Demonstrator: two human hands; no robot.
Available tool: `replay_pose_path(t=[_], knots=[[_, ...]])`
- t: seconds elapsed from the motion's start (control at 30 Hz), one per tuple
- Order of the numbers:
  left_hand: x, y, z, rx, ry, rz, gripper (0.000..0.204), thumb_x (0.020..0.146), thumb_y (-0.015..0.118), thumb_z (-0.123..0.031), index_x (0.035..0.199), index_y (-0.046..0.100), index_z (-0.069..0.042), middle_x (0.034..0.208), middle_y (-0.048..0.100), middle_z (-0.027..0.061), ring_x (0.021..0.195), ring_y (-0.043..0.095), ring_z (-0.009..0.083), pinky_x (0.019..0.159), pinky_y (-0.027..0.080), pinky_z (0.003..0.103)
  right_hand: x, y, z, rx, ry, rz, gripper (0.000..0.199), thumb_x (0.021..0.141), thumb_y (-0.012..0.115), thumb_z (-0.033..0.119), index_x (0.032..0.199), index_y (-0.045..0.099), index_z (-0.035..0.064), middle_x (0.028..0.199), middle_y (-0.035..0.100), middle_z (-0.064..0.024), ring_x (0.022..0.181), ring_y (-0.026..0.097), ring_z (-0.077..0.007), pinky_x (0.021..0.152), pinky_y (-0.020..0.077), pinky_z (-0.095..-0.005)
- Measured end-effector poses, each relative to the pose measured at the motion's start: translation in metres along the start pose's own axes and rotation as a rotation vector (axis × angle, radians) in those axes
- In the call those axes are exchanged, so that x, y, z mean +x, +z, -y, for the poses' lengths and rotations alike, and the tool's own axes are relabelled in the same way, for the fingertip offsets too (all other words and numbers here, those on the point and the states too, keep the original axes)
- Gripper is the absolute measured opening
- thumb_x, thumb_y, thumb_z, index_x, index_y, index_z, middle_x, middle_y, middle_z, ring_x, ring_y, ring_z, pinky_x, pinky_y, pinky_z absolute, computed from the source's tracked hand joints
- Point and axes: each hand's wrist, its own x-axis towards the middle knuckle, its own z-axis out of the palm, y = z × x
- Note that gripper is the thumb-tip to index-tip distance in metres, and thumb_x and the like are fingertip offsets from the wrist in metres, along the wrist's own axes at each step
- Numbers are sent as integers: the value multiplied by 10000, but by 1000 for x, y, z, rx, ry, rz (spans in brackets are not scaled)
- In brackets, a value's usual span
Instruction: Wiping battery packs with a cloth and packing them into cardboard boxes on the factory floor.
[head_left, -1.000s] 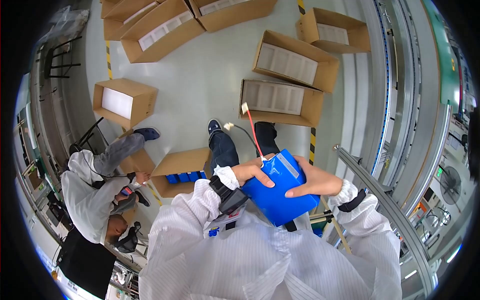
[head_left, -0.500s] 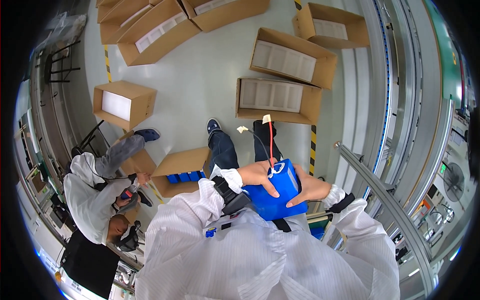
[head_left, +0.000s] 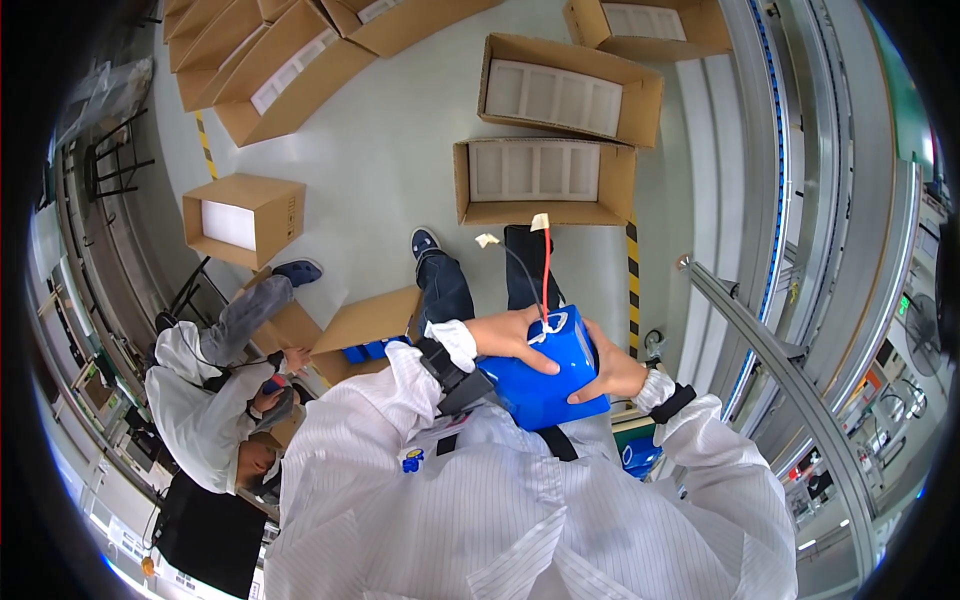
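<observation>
A blue shrink-wrapped battery pack [head_left: 540,400] is held up in front of my body, between both hands. My left hand [head_left: 515,338] wraps its upper left side, the thumb lying across the front. On the right side my right hand [head_left: 613,368] grips it, with the thumb along the lower edge. From white sealant on the pack's end come a red wire [head_left: 547,265] and a black wire [head_left: 520,270], both with pale tape on their tips. The undersides of the pack and some fingers are hidden.
At left a co-worker [head_left: 195,400] in white bends over beside an open carton [head_left: 365,325] of blue packs. Foam-lined cartons [head_left: 545,212] stand ahead on the floor. A metal rail [head_left: 760,340] runs along my right; another blue pack [head_left: 640,455] lies below my right wrist.
My view has shifted, so the cartons ahead sit higher in it. The pack stays in both hands with little change in grip. The co-worker's head has turned.
</observation>
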Motion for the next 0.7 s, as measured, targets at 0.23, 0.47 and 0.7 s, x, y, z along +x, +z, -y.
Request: replay_pose_path(t=[0.23, 0.47, 0.7], knots=[[1, -35, 55, -642, 305, -216, 777, 864, 323, -690, 1415, 263, -146, 1378, 392, 150, 1254, 412, 294, 1016, 353, 450, -2, 2, -16, 100, -132, -202, 1249, 498, 874, 313, 1427, 91, 23, 1352, 334, -206, 1261, 356, -343, 1055, 306, -418], [4, -7, 66, -774, 244, -326, 915, 648, 796, -247, 1401, 305, -78, 1338, 448, 149, 1235, 415, 295, 1051, 313, 436, 20, 45, 4, 259, -220, -588, 1188, 507, 876, 273, 1377, 118, -8, 1289, 362, -214, 1195, 421, -320, 992, 385, -410], [0, -32, 61, -822, 220, -158, 982, 551, 807, -257, 1391, 336, -60, 1320, 480, 154, 1203, 437, 335, 1060, 295, 445, 8, 94, 42, 164, -124, -844, 1178, 553, 877, 297, 1361, 70, 6, 1313, 297, -198, 1206, 385, -301, 997, 370, -409]])
